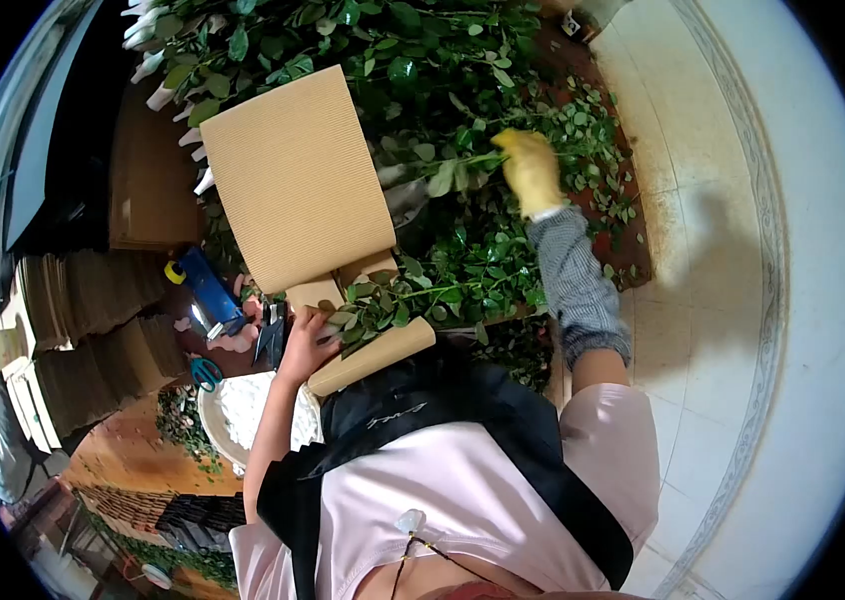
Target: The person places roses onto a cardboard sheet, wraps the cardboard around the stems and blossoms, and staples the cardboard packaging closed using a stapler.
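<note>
Two hands are at work over the table (640, 238), which is strewn with leaves. The left hand (312, 345), bare, lies near the table's near edge, its fingers bent over the cardboard (317, 292) beside a small leafy bunch (383, 303); whether it grips anything, I cannot tell. Just beside it, toward the person, is a folded piece of cardboard (373, 357), and the black stapler (271, 338) is on its other side. The right hand (531, 168), in a yellow glove, is well apart, toward the table's right edge, with its fingers bent at a green stem (478, 160); blur hides how tightly they close. Leafy stems (443, 75) cover the middle and far side of the table, and white wraps (161, 97) show at their left ends. A large ribbed sheet (298, 180) lies tilted over them, between the hands and the far left corner. Farther left are a blue tool (211, 290), scissors (206, 374) with teal handles, stacks of cardboard (93, 300) and a round basket (211, 420) of white pieces.
</note>
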Demonstrator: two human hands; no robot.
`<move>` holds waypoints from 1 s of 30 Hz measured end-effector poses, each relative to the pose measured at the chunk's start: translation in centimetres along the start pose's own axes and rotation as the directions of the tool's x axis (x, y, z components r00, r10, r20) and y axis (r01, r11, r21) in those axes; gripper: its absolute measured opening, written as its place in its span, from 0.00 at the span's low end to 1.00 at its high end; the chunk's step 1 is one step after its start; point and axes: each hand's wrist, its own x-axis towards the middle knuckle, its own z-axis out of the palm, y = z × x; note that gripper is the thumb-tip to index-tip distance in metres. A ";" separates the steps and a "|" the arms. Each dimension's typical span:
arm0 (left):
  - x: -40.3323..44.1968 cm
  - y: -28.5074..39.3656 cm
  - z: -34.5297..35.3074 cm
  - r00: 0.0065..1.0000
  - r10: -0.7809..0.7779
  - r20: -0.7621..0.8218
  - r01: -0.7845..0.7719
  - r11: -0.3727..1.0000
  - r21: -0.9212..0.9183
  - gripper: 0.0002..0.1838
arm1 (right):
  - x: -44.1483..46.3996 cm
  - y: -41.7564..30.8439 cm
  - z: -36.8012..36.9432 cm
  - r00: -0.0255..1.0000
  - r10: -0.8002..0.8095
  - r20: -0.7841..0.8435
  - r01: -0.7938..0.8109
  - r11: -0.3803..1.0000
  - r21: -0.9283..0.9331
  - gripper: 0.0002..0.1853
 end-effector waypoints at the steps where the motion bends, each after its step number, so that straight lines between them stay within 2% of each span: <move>1: 1.1 0.4 0.1 1.000 -0.005 0.013 0.005 1.000 -0.006 0.30 | 0.3 0.9 -1.4 0.953 -0.046 -0.300 0.070 0.995 0.070 0.22; 2: 2.0 0.7 0.7 1.000 -0.015 0.026 0.015 1.000 -0.020 0.29 | 0.9 2.0 -3.1 0.902 0.074 -0.424 0.033 0.970 0.240 0.22; 4: 0.0 0.4 1.1 1.000 0.011 -0.012 -0.011 0.999 -0.033 0.29 | -1.7 -0.3 -9.0 0.861 0.025 -0.507 -0.004 0.999 0.042 0.24; 5: -0.1 0.7 1.1 1.000 0.019 -0.021 -0.019 1.000 -0.006 0.29 | -2.7 -0.5 -11.1 0.874 -0.165 -0.457 0.008 0.945 -0.326 0.25; 6: 0.0 0.3 0.2 1.000 0.020 -0.023 -0.020 1.000 0.010 0.29 | -3.5 -0.8 -11.4 0.892 -0.136 -0.431 0.011 0.960 -0.279 0.27; 7: 0.5 0.0 0.1 0.998 0.039 -0.044 -0.039 0.999 -0.007 0.29 | -4.5 -1.7 -12.8 0.889 -0.141 -0.436 0.072 0.983 -0.171 0.31; 9: 0.2 0.0 0.8 0.999 0.008 -0.044 -0.012 0.996 -0.086 0.28 | -7.0 -2.6 -14.9 0.912 -0.044 -0.409 0.066 0.997 0.040 0.33; 10: 0.1 0.3 0.7 0.999 0.017 -0.048 -0.020 0.997 -0.077 0.28 | -8.4 -2.9 -15.7 0.923 -0.064 -0.380 0.045 0.997 -0.059 0.35; 11: 0.0 0.6 0.4 0.998 0.025 -0.055 -0.028 0.998 -0.063 0.27 | -9.3 -3.2 -16.2 0.919 -0.214 -0.331 0.163 0.971 -0.174 0.37; 13: -0.3 0.5 0.2 0.997 0.060 -0.057 -0.060 0.998 0.000 0.26 | -10.9 -5.3 -14.8 0.946 -0.242 -0.215 0.283 0.940 0.189 0.37; 15: -0.1 0.1 0.7 0.998 0.025 -0.055 -0.029 0.997 -0.072 0.28 | -12.8 -8.5 -11.8 0.960 -0.226 -0.166 0.251 0.956 0.152 0.34; 17: 0.1 -0.5 0.5 0.999 0.030 0.018 -0.030 1.000 -0.008 0.29 | -14.8 -10.7 -5.3 0.986 -0.162 -0.030 0.162 0.986 -0.026 0.26; 18: -0.2 0.4 0.1 0.999 -0.034 -0.005 0.034 0.995 0.091 0.29 | -15.7 -11.7 -1.9 0.985 -0.175 -0.007 0.173 0.979 -0.108 0.25; 19: -0.1 1.0 -0.2 0.993 0.074 -0.093 -0.072 0.997 0.020 0.25 | -16.6 -11.9 1.5 0.983 -0.182 0.012 0.181 0.965 -0.189 0.23; 20: -0.3 1.4 -0.4 0.998 0.030 -0.048 -0.027 0.998 0.059 0.23 | -18.3 -10.7 6.4 0.987 -0.147 0.065 0.156 0.973 -0.169 0.21; 22: -0.1 1.7 -0.6 1.000 -0.005 -0.006 0.006 0.995 0.100 0.22 | -18.5 -11.3 7.8 0.980 -0.121 0.158 0.149 0.973 -0.176 0.17; 24: 0.3 1.9 -0.9 0.988 0.136 0.077 -0.155 0.890 0.428 0.15 | -18.8 -11.0 8.9 0.963 -0.091 0.255 0.148 0.965 -0.215 0.15; 25: 0.5 2.8 -1.0 0.984 0.167 0.064 -0.175 0.834 0.524 0.10 | -18.1 -11.6 7.8 0.941 -0.084 0.326 0.171 0.954 -0.247 0.18; 28: 1.2 4.0 -1.6 0.949 0.315 -0.031 -0.241 0.784 0.572 0.11 | -16.5 -11.3 7.8 0.889 -0.184 0.419 0.315 0.910 -0.270 0.21; 30: 0.9 2.4 -0.7 0.970 0.241 -0.024 -0.203 0.864 0.461 0.12 | -15.5 -10.5 6.9 0.839 -0.249 0.484 0.374 0.909 -0.181 0.19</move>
